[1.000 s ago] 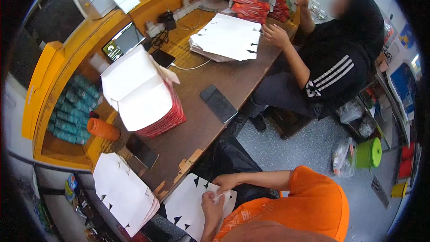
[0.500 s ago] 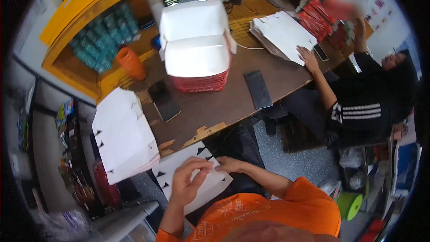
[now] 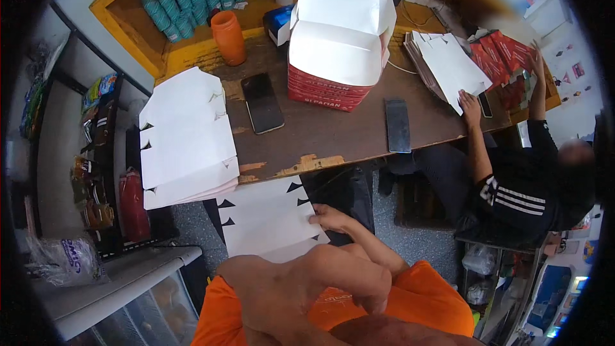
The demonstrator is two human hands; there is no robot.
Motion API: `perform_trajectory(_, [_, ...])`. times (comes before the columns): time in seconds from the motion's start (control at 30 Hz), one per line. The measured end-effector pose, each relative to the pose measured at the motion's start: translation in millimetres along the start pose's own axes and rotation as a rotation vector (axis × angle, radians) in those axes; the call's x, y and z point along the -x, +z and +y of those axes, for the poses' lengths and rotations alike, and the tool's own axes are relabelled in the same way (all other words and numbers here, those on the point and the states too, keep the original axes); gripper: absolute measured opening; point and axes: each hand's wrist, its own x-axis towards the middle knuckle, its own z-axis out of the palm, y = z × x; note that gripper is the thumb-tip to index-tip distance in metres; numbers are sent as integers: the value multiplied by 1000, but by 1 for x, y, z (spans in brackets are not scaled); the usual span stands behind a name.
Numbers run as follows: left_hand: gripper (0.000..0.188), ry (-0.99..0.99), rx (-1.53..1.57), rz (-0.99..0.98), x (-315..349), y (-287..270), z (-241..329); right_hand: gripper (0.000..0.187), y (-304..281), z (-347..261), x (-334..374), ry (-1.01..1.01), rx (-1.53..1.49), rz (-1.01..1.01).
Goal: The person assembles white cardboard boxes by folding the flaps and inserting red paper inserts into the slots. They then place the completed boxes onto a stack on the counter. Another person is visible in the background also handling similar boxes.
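White card makes up the sheet (image 3: 259, 224), notched along its sides, which I see between the near edge of the table (image 3: 346, 133) and the orange shirt (image 3: 432, 291). On my feed the right hand (image 3: 332, 218) touches its right edge; I cannot tell whether the fingers close on it. Large and close to the camera, the left hand (image 3: 298, 282) is raised with bent fingers, and I cannot make out whether it holds anything. Up on the table I have a white stack (image 3: 186, 134), a phone (image 3: 262, 104) just beside it, and boxes (image 3: 334, 57) farther right.
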Motion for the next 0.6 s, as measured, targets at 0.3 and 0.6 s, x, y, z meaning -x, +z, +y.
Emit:
perform_trajectory(0.3, [41, -64, -310, 267, 18, 9, 28, 50, 2, -4, -7, 46, -7, -3])
perform_trajectory(0.6, [47, -339, -210, 320, 90, -33, -11, 57, 4, -7, -4, 39, 31, -40])
